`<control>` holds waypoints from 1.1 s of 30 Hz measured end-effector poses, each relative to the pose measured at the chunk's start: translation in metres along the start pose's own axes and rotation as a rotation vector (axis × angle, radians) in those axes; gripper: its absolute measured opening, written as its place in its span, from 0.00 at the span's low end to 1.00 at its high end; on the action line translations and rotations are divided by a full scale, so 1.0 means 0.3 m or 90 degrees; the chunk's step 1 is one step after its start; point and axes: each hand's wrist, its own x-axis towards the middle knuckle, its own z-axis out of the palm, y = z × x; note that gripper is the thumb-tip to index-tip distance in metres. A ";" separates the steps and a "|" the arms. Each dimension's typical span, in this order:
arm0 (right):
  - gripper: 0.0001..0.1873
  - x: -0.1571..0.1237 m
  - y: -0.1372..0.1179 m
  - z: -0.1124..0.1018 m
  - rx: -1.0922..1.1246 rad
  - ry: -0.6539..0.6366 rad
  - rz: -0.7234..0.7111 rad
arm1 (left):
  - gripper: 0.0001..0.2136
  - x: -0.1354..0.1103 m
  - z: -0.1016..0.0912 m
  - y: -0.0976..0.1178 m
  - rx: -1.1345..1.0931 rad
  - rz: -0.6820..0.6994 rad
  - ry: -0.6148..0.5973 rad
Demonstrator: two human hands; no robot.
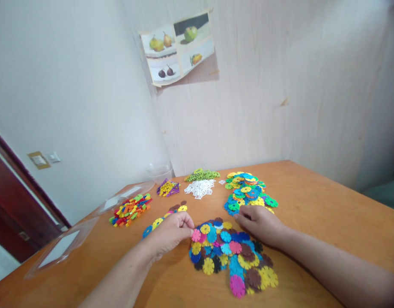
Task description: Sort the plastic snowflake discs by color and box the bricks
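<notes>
In the head view, the left grip is seen with thumb and forefinger brought close together at the rim of a pink disc; whether this disc is pinched or only touched cannot be told. The right grip is seen half curled, palm down; its fingertips are partly hidden, so it cannot be told if anything is held.

Between the two grips, and nearer to the wearer, the heap of notched discs is spread on the wooden surface. Just beyond the right grip, a second pile of discs is found; just beyond the left grip, a short line of discs is partly covered by the hand. Farther beyond the left grip, white pieces are gathered.

By their look, the discs can be judged as thin plastic: light, rather stiff and not easily broken. The flat faces may be slippery, so a disc is best taken by its notched rim, between thumb and forefinger. Because the discs are overlapped, a neighbour may easily be dragged along, and a free edge should be preferred.
</notes>
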 end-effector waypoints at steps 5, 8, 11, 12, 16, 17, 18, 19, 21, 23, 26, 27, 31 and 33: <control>0.20 -0.001 0.001 -0.001 0.006 -0.001 0.006 | 0.07 -0.004 0.023 -0.027 0.008 -0.005 0.001; 0.19 -0.003 0.000 0.000 0.006 0.001 0.007 | 0.07 0.006 0.027 -0.041 0.032 0.006 0.003; 0.19 -0.003 0.000 -0.001 0.000 -0.001 0.004 | 0.08 0.015 0.025 -0.049 0.047 0.020 -0.001; 0.19 -0.003 0.000 -0.001 -0.003 -0.001 0.002 | 0.08 0.016 0.024 -0.050 0.052 0.027 -0.004; 0.19 -0.002 -0.001 -0.002 -0.005 -0.005 -0.005 | 0.09 0.012 0.017 -0.042 0.065 0.041 -0.010; 0.19 -0.001 -0.001 -0.002 -0.005 -0.006 -0.003 | 0.09 0.010 0.014 -0.037 0.065 0.039 -0.007; 0.19 -0.001 -0.001 -0.002 -0.006 -0.006 0.000 | 0.08 0.009 0.010 -0.031 0.063 0.037 -0.002; 0.19 -0.001 -0.001 -0.002 -0.008 -0.005 0.002 | 0.08 0.009 0.003 -0.025 0.060 0.037 0.007; 0.19 -0.001 0.002 0.000 -0.012 -0.003 0.001 | 0.07 0.017 -0.015 -0.016 0.051 0.039 0.033; 0.19 0.000 0.007 0.004 -0.014 -0.004 -0.005 | 0.07 0.042 -0.042 -0.017 0.041 0.047 0.070; 0.19 0.002 0.016 0.012 -0.013 -0.005 -0.012 | 0.06 0.111 -0.092 -0.039 0.049 0.073 0.139; 0.20 0.002 0.018 0.014 -0.012 -0.005 -0.011 | 0.06 0.140 -0.108 -0.051 0.069 0.077 0.165; 0.20 0.002 0.017 0.016 -0.002 -0.002 -0.003 | 0.05 0.263 -0.159 -0.099 0.187 0.006 0.250; 0.19 0.003 0.016 0.017 0.000 0.002 -0.003 | 0.05 0.314 -0.171 -0.114 0.209 -0.017 0.254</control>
